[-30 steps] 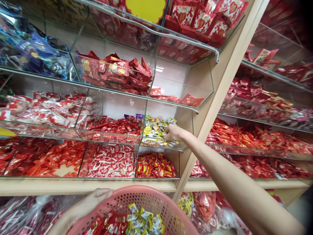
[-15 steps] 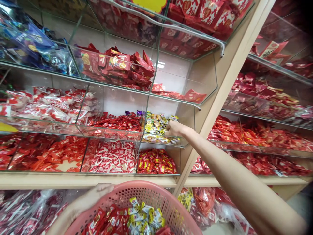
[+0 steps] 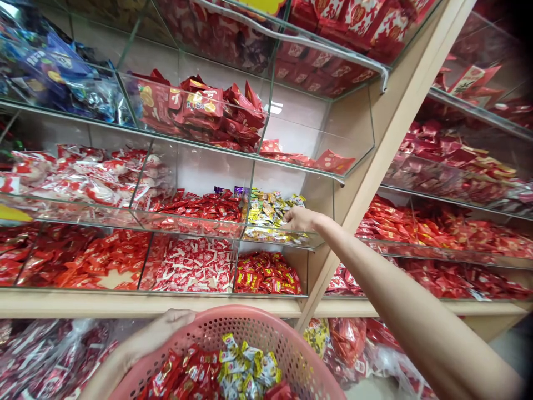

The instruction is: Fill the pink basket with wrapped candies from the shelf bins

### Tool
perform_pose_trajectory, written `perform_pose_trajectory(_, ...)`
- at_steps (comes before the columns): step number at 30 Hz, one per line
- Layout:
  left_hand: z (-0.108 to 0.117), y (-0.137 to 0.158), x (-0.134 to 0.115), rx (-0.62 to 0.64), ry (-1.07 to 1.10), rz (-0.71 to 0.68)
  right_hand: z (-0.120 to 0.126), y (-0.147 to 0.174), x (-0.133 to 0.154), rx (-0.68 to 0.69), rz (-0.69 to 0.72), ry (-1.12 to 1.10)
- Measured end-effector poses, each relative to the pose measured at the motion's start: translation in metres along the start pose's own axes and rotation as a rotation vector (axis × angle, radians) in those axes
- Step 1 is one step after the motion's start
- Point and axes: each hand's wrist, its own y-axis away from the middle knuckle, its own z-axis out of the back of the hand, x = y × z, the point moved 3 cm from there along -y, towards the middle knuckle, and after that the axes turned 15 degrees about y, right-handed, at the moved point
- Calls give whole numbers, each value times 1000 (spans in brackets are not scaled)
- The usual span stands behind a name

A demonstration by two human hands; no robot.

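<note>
My left hand (image 3: 160, 331) grips the rim of a pink perforated plastic basket (image 3: 287, 333), its fingers over the edge. Inside the basket lie red-wrapped candies (image 3: 195, 369) on the left and yellow-and-white wrapped candies (image 3: 245, 366) beside them. At arm's length, my right hand (image 3: 300, 218) reaches over the clear front of a shelf compartment, in among loose yellow-wrapped candies (image 3: 266, 208). Its fingers are curled down and closed at the candies; whatever they hold is hidden.
Glass dividers and clear front panels (image 3: 283, 236) split the shelves into compartments. Red candies (image 3: 266, 272) fill the one below my right hand. A wooden upright (image 3: 366, 200) stands beside my right forearm. Bagged candies (image 3: 347, 339) lie under the bottom shelf.
My right hand stays at the yellow candies, shifted very slightly right in view along with the shelves. The basket and my left hand keep their places.
</note>
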Motion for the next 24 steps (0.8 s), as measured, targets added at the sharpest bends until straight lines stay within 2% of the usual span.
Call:
perform_pose_trajectory(7, -2, 2, -6, 5, -22, 2, 6, 6, -7, -27, -30, -120)
perform_pose_trajectory(12, -5, 5, -12, -2, -19, 3, 3, 5, -5, 26, -36, -111)
perform_pose_trajectory(15, -6, 7, -13, -3, -18, 16, 2, 3, -2, 61, -84, -119)
perform_pose_trajectory(20, -2, 7, -8, -25, -16, 34, -3, 4, -1, 204, -153, -435)
perform_pose_trajectory(24, -1, 6, -5, -56, 6, 48, -6, 7, -5, 197, -127, -565)
